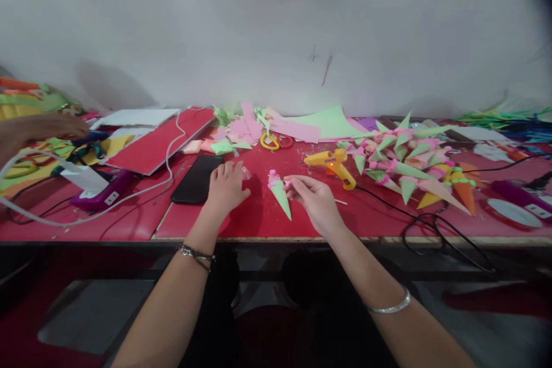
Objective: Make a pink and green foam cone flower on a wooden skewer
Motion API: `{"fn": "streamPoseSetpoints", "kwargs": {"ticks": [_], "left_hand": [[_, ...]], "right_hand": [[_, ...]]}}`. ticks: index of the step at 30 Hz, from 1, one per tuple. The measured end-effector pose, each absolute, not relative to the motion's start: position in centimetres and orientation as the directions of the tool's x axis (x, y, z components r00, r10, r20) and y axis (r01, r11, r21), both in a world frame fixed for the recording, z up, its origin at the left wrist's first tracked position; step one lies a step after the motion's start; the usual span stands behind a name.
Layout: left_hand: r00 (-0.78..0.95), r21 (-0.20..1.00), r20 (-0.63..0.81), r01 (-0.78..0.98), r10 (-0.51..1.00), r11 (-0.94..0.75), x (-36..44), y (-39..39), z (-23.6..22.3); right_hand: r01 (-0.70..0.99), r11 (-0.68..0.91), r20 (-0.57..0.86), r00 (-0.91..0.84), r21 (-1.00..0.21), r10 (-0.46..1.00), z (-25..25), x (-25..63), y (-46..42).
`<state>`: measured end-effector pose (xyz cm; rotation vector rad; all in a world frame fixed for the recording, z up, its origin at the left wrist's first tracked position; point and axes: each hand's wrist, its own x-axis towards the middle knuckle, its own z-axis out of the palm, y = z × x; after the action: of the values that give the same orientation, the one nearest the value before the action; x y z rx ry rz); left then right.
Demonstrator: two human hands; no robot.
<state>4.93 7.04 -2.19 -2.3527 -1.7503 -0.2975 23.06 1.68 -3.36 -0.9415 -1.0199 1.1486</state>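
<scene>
My right hand (314, 200) is closed, thumb and fingers pinching the upper right edge of a small light-green paper cone (281, 198). The cone has pink trim and pink bits at its wide end, and its tip points down toward the table's front edge. To the left, my left hand (227, 184) is open with its fingers apart, palm down over the table. Its fingertips are at a small clear, pinkish piece (246, 173), partly hidden. A black phone (196, 181) lies just left of that hand. A yellow hot glue gun (332, 165) rests right of the cone, a small orange light on it.
A heap of green and pink paper cones (405, 155) lies at the right. Scissors (269, 141) and paper scraps (297, 128) sit along the back wall. At the left are a red board (164, 141), a purple power strip (102, 192), a white cable and another person's hand (52, 126).
</scene>
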Motion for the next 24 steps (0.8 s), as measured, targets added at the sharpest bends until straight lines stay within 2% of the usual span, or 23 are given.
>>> {"fn": "streamPoseSetpoints", "kwargs": {"ticks": [8, 10, 13, 16, 18, 22, 24], "left_hand": [[0.356, 0.198, 0.456, 0.853, 0.816, -0.483, 7.7, 6.3, -1.9], [0.339, 0.318, 0.483, 0.791, 0.807, -0.523, 8.0, 6.2, -1.7], [0.370, 0.581, 0.439, 0.578, 0.819, -0.572, 8.6, 5.8, -1.3], [0.472, 0.790, 0.311, 0.355, 0.825, -0.500, 9.4, 5.3, -1.3], [0.509, 0.874, 0.243, 0.254, 0.826, -0.414, 9.7, 5.0, -1.3], [0.474, 0.936, 0.189, 0.177, 0.860, -0.304, 9.7, 4.8, -1.3], [0.446, 0.957, 0.163, 0.144, 0.880, -0.250, 9.6, 4.9, -1.2]], "right_hand": [[-0.393, 0.080, 0.066, 0.050, -0.916, 0.997, -3.2, 22.9, 1.5], [-0.412, 0.071, 0.055, 0.050, -0.909, 0.997, -3.2, 23.0, 1.5], [-0.378, 0.098, 0.074, 0.077, -0.921, 0.994, -3.2, 23.0, 1.6], [-0.242, 0.191, 0.167, 0.116, -0.951, 0.979, -3.1, 23.0, 1.6], [-0.101, 0.260, 0.246, 0.137, -0.960, 0.960, -3.1, 23.1, 1.5], [0.232, 0.430, 0.469, 0.156, -0.873, 0.869, -2.8, 23.3, 1.1], [0.338, 0.489, 0.559, 0.150, -0.804, 0.816, -2.7, 23.4, 0.9]]}}
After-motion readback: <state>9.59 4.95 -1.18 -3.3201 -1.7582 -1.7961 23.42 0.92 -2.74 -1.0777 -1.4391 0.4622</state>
